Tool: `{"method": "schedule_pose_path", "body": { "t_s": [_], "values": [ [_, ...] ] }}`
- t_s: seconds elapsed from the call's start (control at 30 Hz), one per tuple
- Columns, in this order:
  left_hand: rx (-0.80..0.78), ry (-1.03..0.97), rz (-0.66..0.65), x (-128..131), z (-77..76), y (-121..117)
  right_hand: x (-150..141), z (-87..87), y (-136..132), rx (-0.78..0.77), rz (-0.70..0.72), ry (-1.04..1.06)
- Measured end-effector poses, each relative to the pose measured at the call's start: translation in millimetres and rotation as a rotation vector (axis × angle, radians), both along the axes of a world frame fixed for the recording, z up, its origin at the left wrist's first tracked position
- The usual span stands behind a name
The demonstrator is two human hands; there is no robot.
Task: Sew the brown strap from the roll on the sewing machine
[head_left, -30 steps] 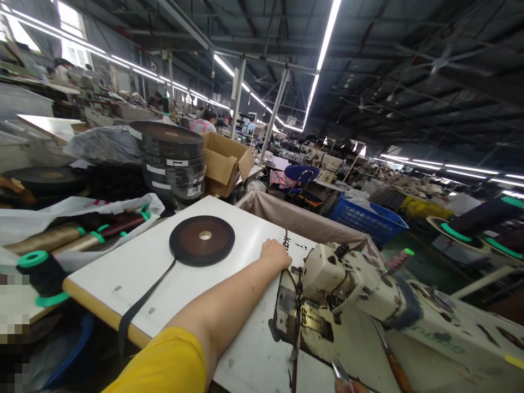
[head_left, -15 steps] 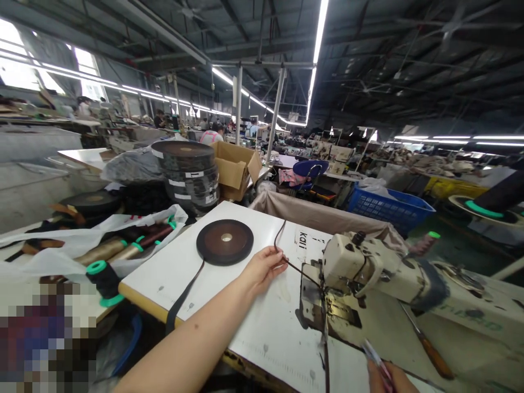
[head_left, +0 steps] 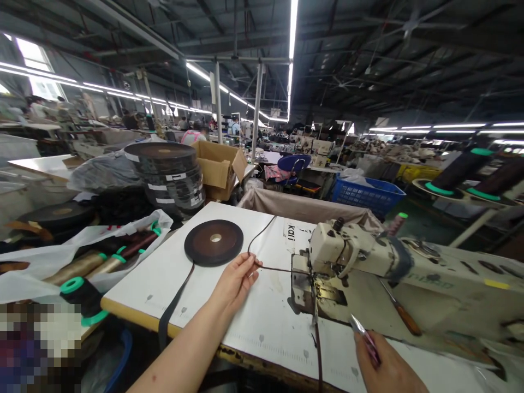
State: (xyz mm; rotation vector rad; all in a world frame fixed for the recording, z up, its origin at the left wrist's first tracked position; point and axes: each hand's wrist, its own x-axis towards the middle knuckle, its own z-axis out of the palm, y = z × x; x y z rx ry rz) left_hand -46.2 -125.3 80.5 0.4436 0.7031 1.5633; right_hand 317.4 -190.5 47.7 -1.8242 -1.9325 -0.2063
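Observation:
My left hand (head_left: 237, 281) is pinching a thin dark brown strip (head_left: 282, 269) between thumb and fingertips, left of the sewing machine (head_left: 338, 248). From the fingers the strip runs rightward to the needle area, and its other part curves away toward the table's far edge. Below the needle area, another length of brown strip (head_left: 319, 349) hangs over the front edge. My right hand (head_left: 385, 363), lower right, is closed around pink-handled thread snips (head_left: 368, 338) with metal blades pointing up and left. Left of my left hand lies a flat roll of dark tape (head_left: 213, 244).
A wooden-handled screwdriver (head_left: 403, 314) lies on the machine bed. Thread cones (head_left: 84, 297) and stacked tape rolls (head_left: 167, 174) stand at left, beside a cardboard box (head_left: 215, 169). A fabric-lined bin (head_left: 303, 204) and a blue basket (head_left: 364, 192) sit behind the table.
My left hand has moved left, away from the needle area, still pinching the strip. My right hand with the snips has come further into view. The camera view has shifted right.

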Motion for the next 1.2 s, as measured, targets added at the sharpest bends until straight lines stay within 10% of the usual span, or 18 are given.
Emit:
{"method": "schedule_pose_path", "body": {
  "t_s": [0.4, 0.73, 1.2],
  "values": [
    [-0.091, 0.156, -0.021, -22.9, -4.1, -42.4, -0.4, -11.4, 2.5, 0.189, 0.041, -0.121],
    [-0.148, 1.135, -0.318, -2.4, -13.3, -35.8, -5.1, -10.1, 1.3, 0.248, 0.017, -0.198],
    [-0.106, 1.321, -0.385, 20.2, 1.0, -43.8, 0.2, -16.5, 2.6, 0.186, 0.120, -0.055]
  ]
}}
